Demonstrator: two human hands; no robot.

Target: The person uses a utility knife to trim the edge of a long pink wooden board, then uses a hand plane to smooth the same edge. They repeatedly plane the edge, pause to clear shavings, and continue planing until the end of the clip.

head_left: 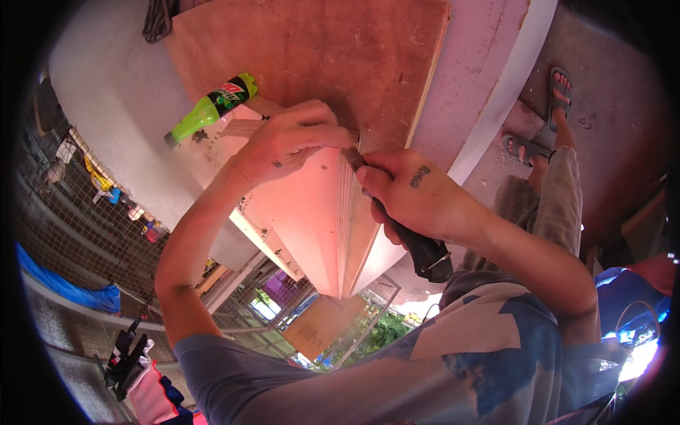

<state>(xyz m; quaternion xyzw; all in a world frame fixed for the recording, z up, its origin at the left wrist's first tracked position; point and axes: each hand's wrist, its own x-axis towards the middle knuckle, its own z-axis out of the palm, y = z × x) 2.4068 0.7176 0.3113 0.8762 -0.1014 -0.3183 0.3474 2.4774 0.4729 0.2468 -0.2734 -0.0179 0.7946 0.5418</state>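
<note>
A long pale wooden board (pixel 304 202) extends below my hands, with its grooved edge (pixel 344 219) showing. My left hand (pixel 294 138) bends over the board's far end, fingers curled and pressed together against the wood. Gripped in my right hand (pixel 414 188) is a black-handled blade tool (pixel 421 251); its exact kind is unclear. Its short dark blade meets the board's corner, right beside my left fingertips. Part of the handle is hidden behind my right fingers.
A green plastic bottle (pixel 202 117) lies on its side left of my left hand. Beyond my hands is a reddish-brown plywood sheet (pixel 312 49). At right, a person's sandalled foot (pixel 524 149) rests on the floor. Wire mesh (pixel 92 191) runs along the left.
</note>
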